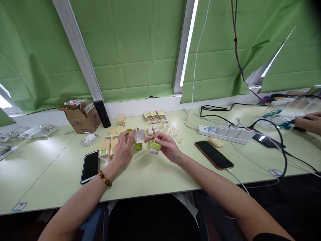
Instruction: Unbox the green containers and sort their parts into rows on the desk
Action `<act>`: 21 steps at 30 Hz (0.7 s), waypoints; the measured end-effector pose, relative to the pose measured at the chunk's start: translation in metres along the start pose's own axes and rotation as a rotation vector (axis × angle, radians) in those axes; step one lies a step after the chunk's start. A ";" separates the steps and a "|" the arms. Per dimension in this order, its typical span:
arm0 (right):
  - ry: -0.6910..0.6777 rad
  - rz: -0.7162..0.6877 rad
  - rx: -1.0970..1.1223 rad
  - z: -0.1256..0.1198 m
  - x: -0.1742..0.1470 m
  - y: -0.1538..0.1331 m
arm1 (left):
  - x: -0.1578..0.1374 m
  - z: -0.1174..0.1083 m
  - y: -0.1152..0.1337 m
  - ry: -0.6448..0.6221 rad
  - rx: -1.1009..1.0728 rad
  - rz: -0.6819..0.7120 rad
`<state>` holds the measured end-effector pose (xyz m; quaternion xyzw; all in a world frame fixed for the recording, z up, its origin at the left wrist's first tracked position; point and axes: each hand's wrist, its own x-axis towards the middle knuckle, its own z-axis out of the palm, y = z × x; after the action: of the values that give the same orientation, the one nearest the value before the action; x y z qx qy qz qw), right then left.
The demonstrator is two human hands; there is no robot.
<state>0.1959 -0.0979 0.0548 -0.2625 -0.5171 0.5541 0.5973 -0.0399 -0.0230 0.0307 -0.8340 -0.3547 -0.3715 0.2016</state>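
In my right hand (165, 144) is a small green and white item (153, 147), a green band round a white body, pinched by a thin pale loop above the table. My left hand (123, 149) is over the small kraft boxes, its fingers bent and spread apart. A tan piece of carton shows by its fingertips, and whether they touch it is unclear. Just right of them are a white paper piece (140, 135) and a small green tray-like part (138, 146). Kraft boxes with green labels (104, 149) stand left of and partly behind this hand.
Clear cups with yellow bits (173, 131) and white rolls (150, 131) sit behind my right hand. Phones (90, 167) (214, 154) flank my arms. A power strip (225, 133) with trailing cables is at right, near another person's hand (309, 122). A cardboard box (82, 117) stands back left.
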 end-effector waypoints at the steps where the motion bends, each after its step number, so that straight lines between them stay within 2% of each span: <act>1: -0.014 0.011 0.007 0.001 -0.001 -0.002 | 0.000 0.000 0.000 -0.008 0.007 -0.007; 8: -0.050 0.102 0.046 0.004 0.000 -0.002 | -0.001 -0.001 0.006 -0.094 0.064 0.048; 13: -0.106 0.061 -0.238 0.011 -0.007 0.007 | -0.004 -0.001 0.011 -0.105 0.047 0.115; 18: -0.277 0.151 -0.438 0.015 -0.010 0.020 | -0.006 -0.001 0.017 -0.119 0.027 0.169; 21: -0.236 0.074 -0.584 0.013 -0.007 0.023 | -0.006 0.000 0.018 -0.120 0.046 0.173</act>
<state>0.1756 -0.1023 0.0360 -0.3755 -0.7100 0.4301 0.4121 -0.0297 -0.0379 0.0251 -0.8775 -0.3011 -0.2937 0.2305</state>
